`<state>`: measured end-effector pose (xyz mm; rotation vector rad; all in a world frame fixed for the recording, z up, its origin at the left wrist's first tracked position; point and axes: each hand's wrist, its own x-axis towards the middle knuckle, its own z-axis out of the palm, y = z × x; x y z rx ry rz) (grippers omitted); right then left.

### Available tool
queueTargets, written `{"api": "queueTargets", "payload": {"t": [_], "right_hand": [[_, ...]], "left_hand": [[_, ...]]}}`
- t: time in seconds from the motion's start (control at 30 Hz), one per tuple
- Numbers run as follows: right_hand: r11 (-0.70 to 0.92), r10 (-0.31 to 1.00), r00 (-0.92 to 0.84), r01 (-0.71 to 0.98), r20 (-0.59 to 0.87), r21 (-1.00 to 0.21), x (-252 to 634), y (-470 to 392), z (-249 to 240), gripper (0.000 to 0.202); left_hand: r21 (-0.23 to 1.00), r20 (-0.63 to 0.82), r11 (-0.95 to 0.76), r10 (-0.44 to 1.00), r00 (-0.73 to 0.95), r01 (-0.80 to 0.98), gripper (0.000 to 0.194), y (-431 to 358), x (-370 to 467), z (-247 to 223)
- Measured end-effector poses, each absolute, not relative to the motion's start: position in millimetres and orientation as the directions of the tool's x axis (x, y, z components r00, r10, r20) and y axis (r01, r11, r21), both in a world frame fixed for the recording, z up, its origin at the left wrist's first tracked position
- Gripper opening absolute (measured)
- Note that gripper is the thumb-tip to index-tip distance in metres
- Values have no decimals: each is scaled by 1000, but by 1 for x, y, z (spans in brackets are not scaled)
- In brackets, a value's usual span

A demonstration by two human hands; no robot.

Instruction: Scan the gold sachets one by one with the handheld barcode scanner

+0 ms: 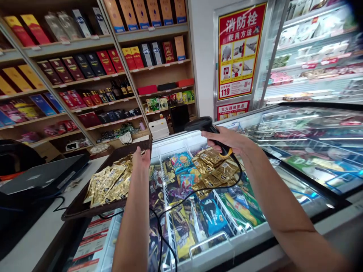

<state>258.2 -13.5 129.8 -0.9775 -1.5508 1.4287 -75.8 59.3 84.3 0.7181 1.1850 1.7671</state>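
Observation:
My right hand (224,139) is wrapped round a black handheld barcode scanner (202,122) with a yellow trim, held above the chest freezer. Below the scanner, several gold foil packets (215,170) lie in a heap over other frozen treats. The scanner's black cable (195,192) droops across the freezer towards the left. My left hand (141,156) is at the far right side of a dark brown tray (81,207) piled with gold foil packets (110,183). Its visible fingers are apart, with nothing plainly held; the tray corner and blur partly hide them.
White wire baskets (166,189) divide the freezer, with colourful packets inside. Sliding glass (306,177) covers the right side. At left, a black device (42,173) stands on a white counter (36,226). Behind are stocked shelves (85,77) and a red fire-hydrant sign (241,51).

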Motion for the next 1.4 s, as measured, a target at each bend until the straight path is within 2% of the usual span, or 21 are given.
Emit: {"api": "queueTargets", "payload": {"t": [0.1,0.17,0.27,0.37,0.47,0.53,0.6,0.77,0.97,1.13,1.4], "right_hand": [[92,917,-393,41,68,-995,259,-16,134,55],[98,909,-409,34,75,-995,259,-21,138,54],[84,885,-457,-28,87,-996,260,-30,146,52],[67,855,-506,-108,112,-992,262,-38,152,51],[64,844,-521,-142,129,-988,265,-42,154,51],[62,845,-518,-148,131,-987,266,-41,154,51],[61,849,-512,-152,132,-986,266,-40,153,50],[55,859,-497,-153,125,-987,266,-38,153,49],[39,858,-502,-149,110,-988,264,-38,152,48],[49,871,-483,-99,91,-994,258,-31,145,49],[151,896,-431,60,111,-987,245,-23,131,51]], "left_hand": [[996,64,-73,981,-185,-43,23,51,-45,76],[978,35,-49,997,73,204,33,43,-17,64],[830,-120,-95,932,342,549,40,29,20,43],[619,-233,-195,880,415,761,47,18,42,26],[427,-291,-294,850,438,855,49,12,51,16],[375,-310,-333,834,456,865,46,11,52,14],[374,-324,-345,821,470,861,45,12,50,15],[486,-324,-255,836,443,836,44,22,22,33],[661,-131,-146,943,305,736,49,31,-37,74],[876,138,-144,989,48,460,50,28,-61,93],[907,207,-188,978,-11,376,49,22,-64,101]]}}
